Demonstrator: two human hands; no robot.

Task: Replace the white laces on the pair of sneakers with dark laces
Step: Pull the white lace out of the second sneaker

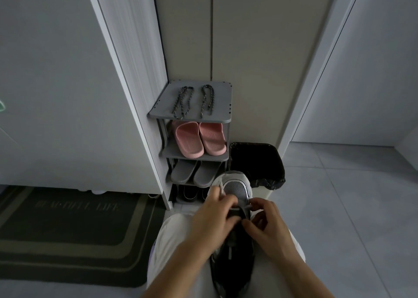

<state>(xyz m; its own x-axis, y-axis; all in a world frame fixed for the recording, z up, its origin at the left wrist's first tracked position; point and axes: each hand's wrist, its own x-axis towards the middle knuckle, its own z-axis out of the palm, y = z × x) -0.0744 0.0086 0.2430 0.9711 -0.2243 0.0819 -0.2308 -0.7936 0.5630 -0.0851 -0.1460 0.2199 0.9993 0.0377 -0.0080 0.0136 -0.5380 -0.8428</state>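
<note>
A grey and black sneaker [237, 189] lies on my lap, toe pointing away from me. Its white lace [220, 190] runs across the eyelets near the toe. My left hand [214, 216] pinches the lace on the left side of the shoe. On the right side, my right hand [264, 220] pinches the other lace end [247, 207]. Two dark braided laces [183, 102] [207, 101] lie side by side on the top of a small grey shoe rack [224, 116] ahead of me. The second sneaker is not visible.
The rack holds pink slippers [199, 139], grey slippers [194, 172] and dark shoes below. A bin with a black bag [257, 162] stands right of the rack. A dark doormat [67, 230] lies on the left floor. Grey tiles [350, 207] stretch to the right.
</note>
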